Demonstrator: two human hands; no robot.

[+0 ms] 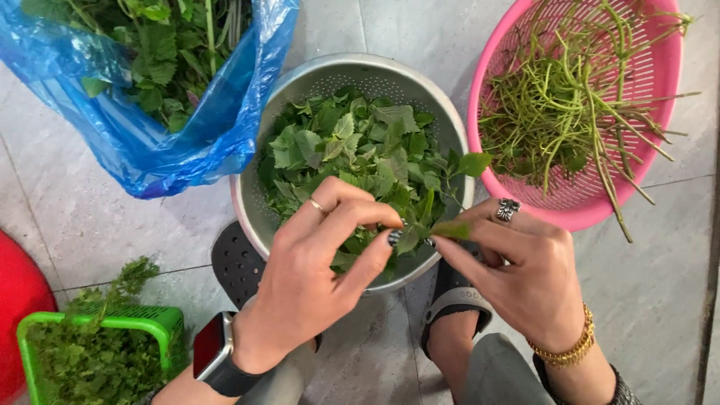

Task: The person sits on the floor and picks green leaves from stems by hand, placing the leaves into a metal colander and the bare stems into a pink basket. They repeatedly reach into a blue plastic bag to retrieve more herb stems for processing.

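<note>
My left hand (319, 274) and my right hand (521, 274) meet over the near rim of a metal colander (352, 71). Both pinch one small leafy sprig (427, 232) between thumb and fingertips. The left hand wears a thin ring and a smartwatch on the wrist. A chunky ring and a gold bracelet are on the right. The colander is filled with picked green leaves (360, 146).
A pink plastic basket (487, 75) at the upper right holds bare green stems (570, 105). A blue plastic bag (150, 146) of leafy stalks lies upper left. A small green basket (142, 319) of herbs and a red object (19, 300) sit lower left. My sandalled feet rest under the colander on grey floor tiles.
</note>
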